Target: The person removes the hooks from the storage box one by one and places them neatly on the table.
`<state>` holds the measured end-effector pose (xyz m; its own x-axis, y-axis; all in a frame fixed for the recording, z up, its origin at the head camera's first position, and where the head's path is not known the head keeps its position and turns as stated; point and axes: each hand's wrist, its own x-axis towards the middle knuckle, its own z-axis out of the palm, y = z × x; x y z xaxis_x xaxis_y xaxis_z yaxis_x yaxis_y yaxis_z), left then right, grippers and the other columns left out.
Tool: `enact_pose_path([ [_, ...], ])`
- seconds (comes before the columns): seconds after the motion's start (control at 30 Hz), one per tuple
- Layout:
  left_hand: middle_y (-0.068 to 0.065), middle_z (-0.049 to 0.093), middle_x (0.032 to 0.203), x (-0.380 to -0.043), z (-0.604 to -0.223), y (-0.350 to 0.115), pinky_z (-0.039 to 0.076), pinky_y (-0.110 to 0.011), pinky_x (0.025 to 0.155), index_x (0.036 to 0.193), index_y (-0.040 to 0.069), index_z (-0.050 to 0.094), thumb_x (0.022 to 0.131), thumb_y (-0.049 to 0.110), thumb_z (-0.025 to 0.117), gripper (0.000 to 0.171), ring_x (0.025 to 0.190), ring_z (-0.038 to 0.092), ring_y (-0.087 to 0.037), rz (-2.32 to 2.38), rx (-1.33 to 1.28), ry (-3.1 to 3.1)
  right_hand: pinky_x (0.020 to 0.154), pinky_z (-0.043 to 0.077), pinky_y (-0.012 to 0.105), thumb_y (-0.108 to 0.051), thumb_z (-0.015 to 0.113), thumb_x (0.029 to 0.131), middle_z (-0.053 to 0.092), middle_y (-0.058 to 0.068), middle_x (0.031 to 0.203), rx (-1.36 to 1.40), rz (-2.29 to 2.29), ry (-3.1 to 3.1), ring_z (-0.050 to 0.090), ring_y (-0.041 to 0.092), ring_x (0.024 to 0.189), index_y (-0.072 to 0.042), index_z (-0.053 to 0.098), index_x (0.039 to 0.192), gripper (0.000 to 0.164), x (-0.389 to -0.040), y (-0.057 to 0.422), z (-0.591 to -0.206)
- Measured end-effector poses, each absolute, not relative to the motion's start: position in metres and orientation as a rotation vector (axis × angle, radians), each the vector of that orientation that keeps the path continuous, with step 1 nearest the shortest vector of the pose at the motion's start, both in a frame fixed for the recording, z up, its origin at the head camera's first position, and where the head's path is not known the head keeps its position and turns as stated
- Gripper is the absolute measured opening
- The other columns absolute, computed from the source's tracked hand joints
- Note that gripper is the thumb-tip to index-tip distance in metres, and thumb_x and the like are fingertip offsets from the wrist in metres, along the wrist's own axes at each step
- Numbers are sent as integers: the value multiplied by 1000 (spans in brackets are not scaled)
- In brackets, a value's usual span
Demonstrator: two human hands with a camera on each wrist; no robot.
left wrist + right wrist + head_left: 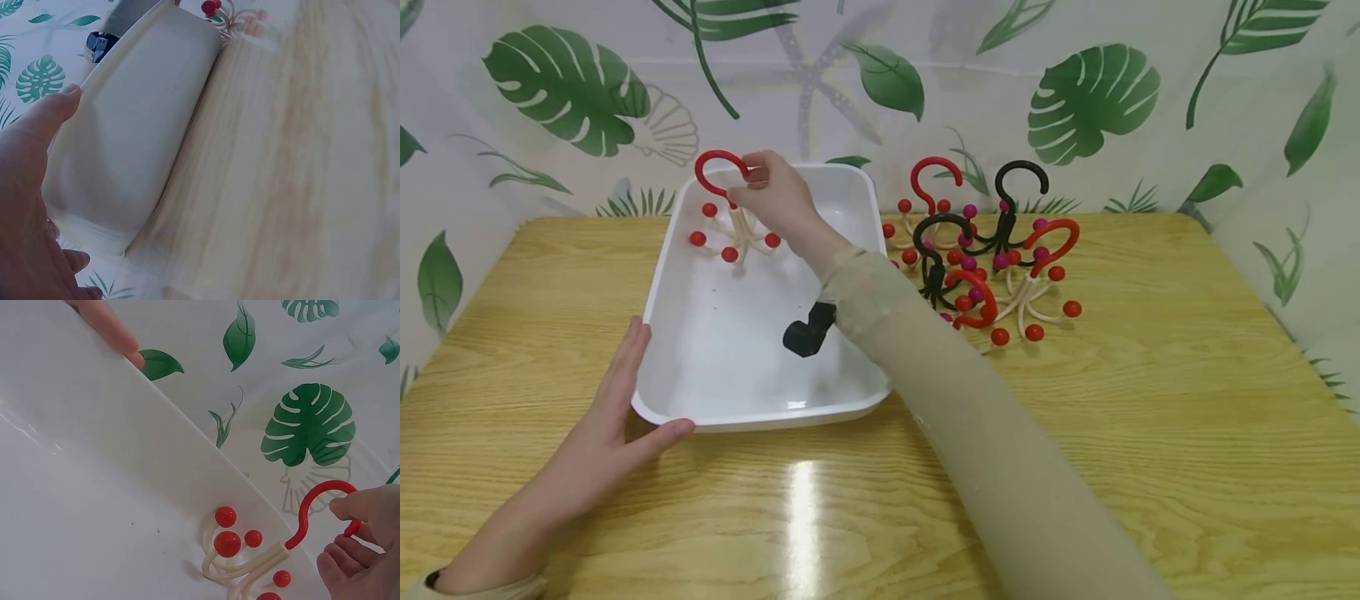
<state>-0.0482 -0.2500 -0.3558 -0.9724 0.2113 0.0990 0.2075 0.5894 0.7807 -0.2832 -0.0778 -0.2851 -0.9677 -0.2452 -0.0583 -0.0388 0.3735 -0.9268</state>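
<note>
My right hand (782, 196) pinches the red hook handle of a scalp massager (741, 233), which has cream prongs tipped with red balls. It is at the far left part of a white tray (700, 408); its prongs are over the tray floor, but I cannot tell whether they touch it. The right wrist view shows the thumb and fingers around the end of the red hook (303, 519). My left hand (598, 442) rests against the tray's near left corner, fingers extended along the left side and thumb along the front rim.
Right of the tray stand several similar massagers, crowded together: red-hooked ones (1051, 250) with cream prongs and black-hooked ones (1006, 225) with magenta balls. A black wrist camera (807, 333) hangs beneath my right forearm. Behind the wooden table (1150, 467) is a leaf-patterned backdrop (955, 92).
</note>
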Motion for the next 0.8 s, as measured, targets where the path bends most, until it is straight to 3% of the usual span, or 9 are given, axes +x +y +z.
enact_pose_path([
  [0.53, 5, -14, 158, -48, -355, -249, 0, -66, 106, 153, 32, -7, 84, 17, 74, 107, 143, -11, -25, 1388, 382, 2797, 74, 50, 15, -10, 65, 92, 63, 0, 99, -304, -1781, 2371, 65, 16, 91, -11, 63, 113, 22, -276, -77, -282],
  [0.8, 5, -14, 158, -48, -356, -250, 2, -69, 104, 153, 34, -7, 84, 18, 74, 108, 143, -11, -27, 1389, 358, 2787, 71, 50, 14, -9, 66, 90, 65, 1, 93, -326, -1793, 2322, 67, 17, 86, -10, 66, 108, 18, -262, -74, -277],
])
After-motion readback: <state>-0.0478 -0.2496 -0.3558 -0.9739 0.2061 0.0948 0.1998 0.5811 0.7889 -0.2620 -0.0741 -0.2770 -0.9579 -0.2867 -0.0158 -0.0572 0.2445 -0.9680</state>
